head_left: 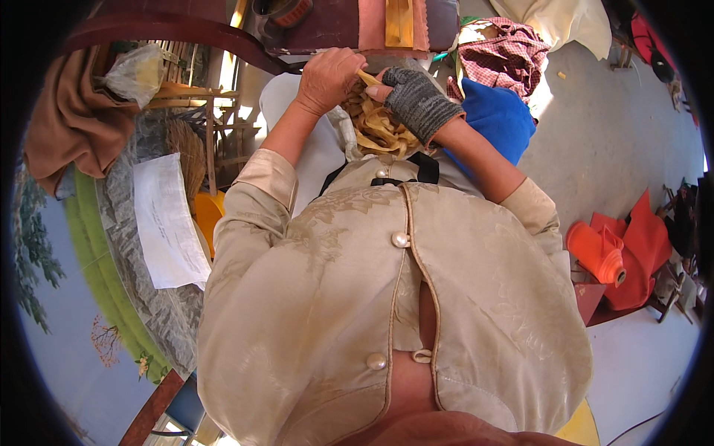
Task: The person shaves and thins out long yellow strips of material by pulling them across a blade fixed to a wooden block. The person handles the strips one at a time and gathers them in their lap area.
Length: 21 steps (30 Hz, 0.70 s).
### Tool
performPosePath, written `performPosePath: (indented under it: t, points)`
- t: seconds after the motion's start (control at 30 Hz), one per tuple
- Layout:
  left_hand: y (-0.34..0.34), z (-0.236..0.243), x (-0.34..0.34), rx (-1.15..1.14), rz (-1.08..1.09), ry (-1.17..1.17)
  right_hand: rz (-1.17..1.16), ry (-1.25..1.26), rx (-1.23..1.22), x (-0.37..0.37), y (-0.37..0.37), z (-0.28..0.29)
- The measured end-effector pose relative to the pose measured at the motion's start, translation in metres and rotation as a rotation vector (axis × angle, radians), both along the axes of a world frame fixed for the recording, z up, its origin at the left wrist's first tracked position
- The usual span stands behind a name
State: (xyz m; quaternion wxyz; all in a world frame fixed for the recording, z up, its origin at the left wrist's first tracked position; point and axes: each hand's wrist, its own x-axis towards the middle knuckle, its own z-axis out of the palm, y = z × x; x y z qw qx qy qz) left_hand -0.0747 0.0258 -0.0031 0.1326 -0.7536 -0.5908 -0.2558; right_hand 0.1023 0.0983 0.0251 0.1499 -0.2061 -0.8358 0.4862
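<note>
My left hand [331,78], bare, is closed with its fingers curled at the edge of a dark red table. Close beside it my right hand [420,102], in a grey fingerless knit glove, pinches a tan-yellow strip [367,77] between thumb and fingers. The strip runs across to my left hand, whose fingertips are partly hidden. Below both hands, a heap of curled tan-yellow strips [383,130] fills a whitish bag [345,132] at my lap.
The table [327,33] bears a pink cloth [370,26] with a yellow strip on it and a dark round container [286,11]. Right of my hands lie a blue cloth [497,123] and a red checked cloth [506,56]. An orange jug [595,253] stands farther right; a white sheet [167,223] lies left.
</note>
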Motion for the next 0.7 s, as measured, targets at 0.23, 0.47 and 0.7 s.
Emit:
performPosePath:
  t: [0.23, 0.47, 0.7]
  points:
    - [0.027, -0.002, 0.011, -0.283, 0.113, -0.682, -0.233, -0.09, 0.091, -0.006, 0.036, 0.002]
    - [0.049, 0.007, 0.015, -0.482, -0.002, -1.698, -0.216, -0.221, 0.243, -0.009, 0.1, -0.026]
    - [0.068, 0.011, 0.012, -0.428, 0.205, -1.449, -0.301, -0.284, 0.069, -0.033, 0.124, -0.039]
